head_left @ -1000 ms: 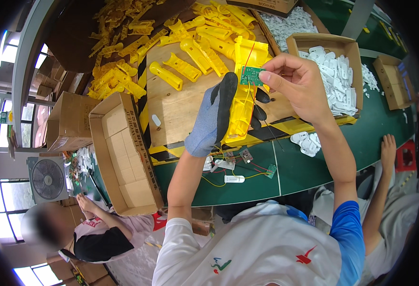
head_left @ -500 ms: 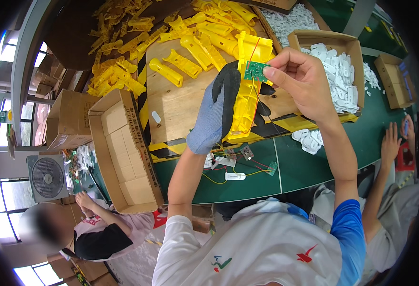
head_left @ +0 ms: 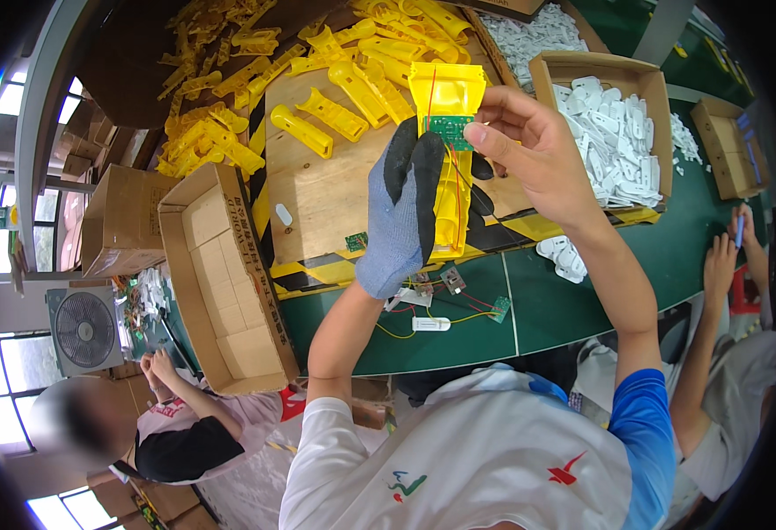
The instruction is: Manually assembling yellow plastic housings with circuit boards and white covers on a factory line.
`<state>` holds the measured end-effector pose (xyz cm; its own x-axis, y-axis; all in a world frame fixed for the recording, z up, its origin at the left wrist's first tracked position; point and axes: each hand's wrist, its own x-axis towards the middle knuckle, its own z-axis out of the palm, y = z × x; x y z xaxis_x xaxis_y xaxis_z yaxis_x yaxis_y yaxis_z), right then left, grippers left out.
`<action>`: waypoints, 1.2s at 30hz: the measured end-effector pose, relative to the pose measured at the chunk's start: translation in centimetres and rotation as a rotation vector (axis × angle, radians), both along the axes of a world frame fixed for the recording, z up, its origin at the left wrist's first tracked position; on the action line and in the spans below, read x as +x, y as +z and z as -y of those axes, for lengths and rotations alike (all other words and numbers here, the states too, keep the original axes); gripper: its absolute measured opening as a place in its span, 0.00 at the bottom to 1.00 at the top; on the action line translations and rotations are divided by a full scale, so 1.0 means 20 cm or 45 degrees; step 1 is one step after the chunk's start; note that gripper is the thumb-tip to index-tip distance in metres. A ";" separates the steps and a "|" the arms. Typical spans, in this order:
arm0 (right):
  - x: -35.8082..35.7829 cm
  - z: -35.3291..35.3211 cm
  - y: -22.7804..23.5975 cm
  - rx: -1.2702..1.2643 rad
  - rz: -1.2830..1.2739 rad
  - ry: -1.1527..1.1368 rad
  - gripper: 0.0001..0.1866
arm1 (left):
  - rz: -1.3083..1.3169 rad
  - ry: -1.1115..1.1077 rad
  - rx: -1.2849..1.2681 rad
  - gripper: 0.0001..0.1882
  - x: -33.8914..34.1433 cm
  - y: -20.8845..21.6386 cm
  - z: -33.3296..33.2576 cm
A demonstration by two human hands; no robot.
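Note:
My left hand (head_left: pixel 399 208), in a grey-blue glove with black coated fingers, grips a long yellow plastic housing (head_left: pixel 447 86) held upright above the wooden board. Across the housing's hollow side lies a green circuit board (head_left: pixel 448 131) with thin red wires. The gloved thumb reaches the board's left end. My bare right hand (head_left: pixel 536 155) pinches the board's right end between thumb and fingers. Dark gloved fingertips show behind the housing on its right. On the green table below are a white module (head_left: pixel 430 324), a small circuit board (head_left: pixel 500 308) and coloured wires.
Yellow housings (head_left: pixel 353 88) cover the back of the wooden board (head_left: pixel 308 190), edged with striped tape. An empty carton (head_left: pixel 225 283) stands left; a carton of white parts (head_left: pixel 604 141) stands right. Loose white parts (head_left: pixel 562 259) lie nearby. Other people sit at both sides.
Both hands have shifted slightly left with the housing, which now stands more upright. The circuit board has turned level across it. Another small green board has come into view beside the left wrist.

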<state>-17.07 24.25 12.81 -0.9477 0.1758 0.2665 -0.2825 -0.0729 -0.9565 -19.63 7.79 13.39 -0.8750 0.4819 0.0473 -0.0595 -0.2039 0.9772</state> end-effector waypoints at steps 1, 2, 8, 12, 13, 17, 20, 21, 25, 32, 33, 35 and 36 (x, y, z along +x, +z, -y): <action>0.00 0.00 0.01 0.002 0.003 0.002 0.17 | 0.003 0.002 0.002 0.16 0.00 -0.01 0.00; 0.01 0.00 0.02 -0.013 0.042 0.082 0.18 | 0.028 0.011 0.033 0.16 0.01 -0.01 0.00; 0.03 -0.01 0.03 -0.118 0.141 0.195 0.19 | 0.106 -0.033 0.173 0.16 0.03 0.00 -0.01; 0.02 -0.05 0.01 -0.218 0.166 0.252 0.18 | 0.072 -0.041 0.105 0.16 -0.01 -0.06 -0.01; 0.01 -0.06 0.01 -0.197 0.163 0.246 0.18 | 0.111 -0.049 0.128 0.16 -0.01 -0.05 -0.01; 0.01 -0.04 0.02 -0.285 0.231 0.323 0.19 | 0.197 -0.088 0.226 0.15 0.00 -0.01 0.00; 0.03 0.01 0.01 -0.108 0.083 0.209 0.24 | 0.162 -0.066 0.210 0.16 -0.01 -0.01 0.02; 0.03 0.02 0.01 -0.099 0.089 0.212 0.24 | 0.148 -0.057 0.190 0.17 -0.01 -0.02 0.02; 0.03 0.04 -0.01 -0.229 0.099 0.195 0.26 | 0.117 -0.036 0.185 0.17 -0.02 -0.05 0.03; 0.05 -0.01 -0.01 -0.174 0.089 0.205 0.22 | 0.100 0.021 0.171 0.21 0.02 -0.06 0.01; 0.06 0.00 -0.01 -0.170 0.098 0.186 0.22 | 0.124 0.102 0.208 0.23 0.04 -0.07 -0.01; 0.06 -0.01 0.02 -0.150 0.112 0.209 0.23 | -0.082 0.309 0.109 0.24 0.01 -0.13 -0.02; 0.06 -0.01 0.02 -0.022 0.110 0.171 0.23 | 0.068 0.183 0.166 0.22 0.00 -0.14 0.00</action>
<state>-15.88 24.54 13.26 -0.9823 0.0499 0.1807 -0.1856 -0.1214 -0.9751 -19.71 7.75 10.66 -0.9372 0.3447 0.0528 -0.0715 -0.3383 0.9383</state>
